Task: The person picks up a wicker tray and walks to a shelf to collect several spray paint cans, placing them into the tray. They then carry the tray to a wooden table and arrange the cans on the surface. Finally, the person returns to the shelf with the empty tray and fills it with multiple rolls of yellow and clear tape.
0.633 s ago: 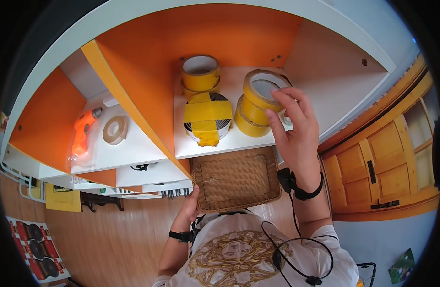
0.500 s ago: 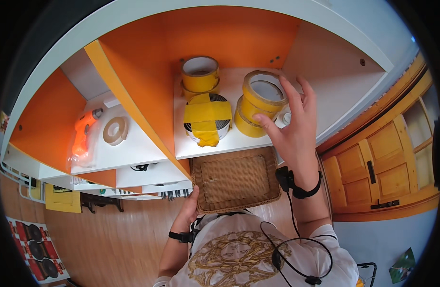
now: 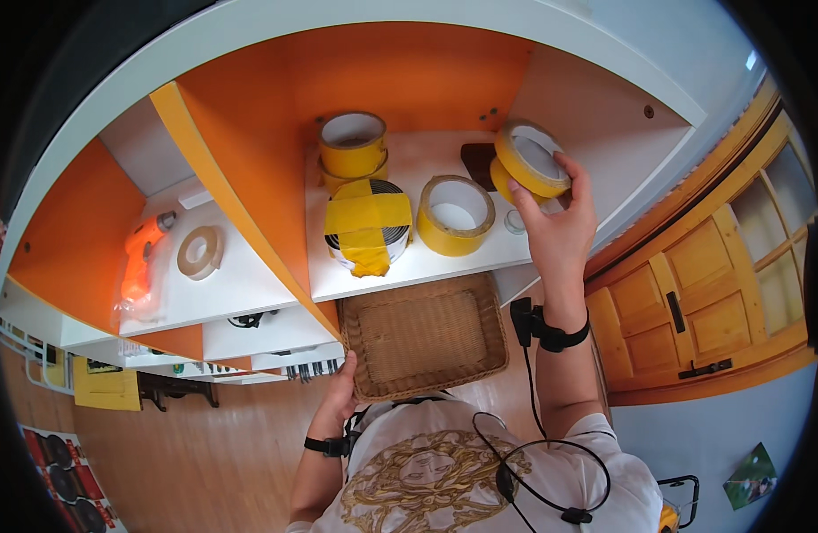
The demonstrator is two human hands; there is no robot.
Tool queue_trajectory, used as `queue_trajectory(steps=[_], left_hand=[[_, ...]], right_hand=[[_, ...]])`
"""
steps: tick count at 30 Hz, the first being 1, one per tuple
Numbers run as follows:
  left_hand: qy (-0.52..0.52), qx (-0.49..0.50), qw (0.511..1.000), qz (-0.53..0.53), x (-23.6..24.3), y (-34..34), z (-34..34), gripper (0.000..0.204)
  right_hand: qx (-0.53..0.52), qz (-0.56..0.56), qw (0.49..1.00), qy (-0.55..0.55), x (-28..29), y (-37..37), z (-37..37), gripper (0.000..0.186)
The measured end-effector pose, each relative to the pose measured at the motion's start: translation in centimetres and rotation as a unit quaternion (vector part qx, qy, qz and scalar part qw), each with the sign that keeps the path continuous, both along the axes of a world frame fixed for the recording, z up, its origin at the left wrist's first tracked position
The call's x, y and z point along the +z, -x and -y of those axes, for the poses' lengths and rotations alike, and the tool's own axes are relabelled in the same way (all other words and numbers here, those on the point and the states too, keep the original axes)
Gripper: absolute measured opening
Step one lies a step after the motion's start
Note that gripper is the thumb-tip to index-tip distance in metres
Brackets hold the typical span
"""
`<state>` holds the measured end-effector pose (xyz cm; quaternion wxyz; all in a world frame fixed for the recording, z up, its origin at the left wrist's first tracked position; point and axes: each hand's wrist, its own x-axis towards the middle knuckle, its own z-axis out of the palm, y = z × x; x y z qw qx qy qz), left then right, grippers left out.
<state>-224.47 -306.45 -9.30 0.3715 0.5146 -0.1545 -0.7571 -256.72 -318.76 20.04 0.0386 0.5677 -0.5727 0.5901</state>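
Observation:
My right hand (image 3: 562, 226) is closed around yellow tape rolls (image 3: 526, 158), tilted and raised near the compartment's right wall. Two rolls seem stacked in the grip, the lower one partly hidden. Left of them, another yellow tape roll (image 3: 456, 216) lies flat on the white shelf. Beside that sits a black-and-white roll (image 3: 370, 229) crossed with yellow tape strips, with a stack of yellow tape rolls (image 3: 353, 147) behind it. Below the shelf, my left hand (image 3: 339, 388) grips the left edge of a brown wicker basket (image 3: 426, 391), which has nothing inside.
A dark brown flat thing (image 3: 478, 165) lies behind the rolls, and a small clear round object (image 3: 514, 222) is near my right wrist. Past the orange divider (image 3: 240, 204) are an orange glue gun (image 3: 140, 258) and a tan tape roll (image 3: 200, 250). Wooden cabinet doors (image 3: 693, 293) stand right.
My right hand has closed on the upper yellow rolls and carried them off the stack to the right. One roll stays on the shelf, and the dark brown thing now shows.

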Motion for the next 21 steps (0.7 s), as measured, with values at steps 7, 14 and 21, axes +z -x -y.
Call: queue_trajectory(steps=[7, 14, 21], left_hand=[[-0.008, -0.001, 0.999, -0.038, -1.6, -0.5, 0.3, 0.064], [-0.008, 0.016, 0.999, -0.033, -0.3, -0.5, 0.1, 0.063], [-0.005, -0.01, 1.0, -0.025, -0.6, -0.8, 0.4, 0.074]], right_hand=[[-0.079, -0.116, 0.987, -0.075, -3.7, 1.6, -1.0, 0.07], [-0.097, -0.167, 0.981, -0.027, -5.3, 0.9, -1.6, 0.077], [0.008, -0.171, 0.982, 0.074, -8.6, 0.2, -6.6, 0.048]])
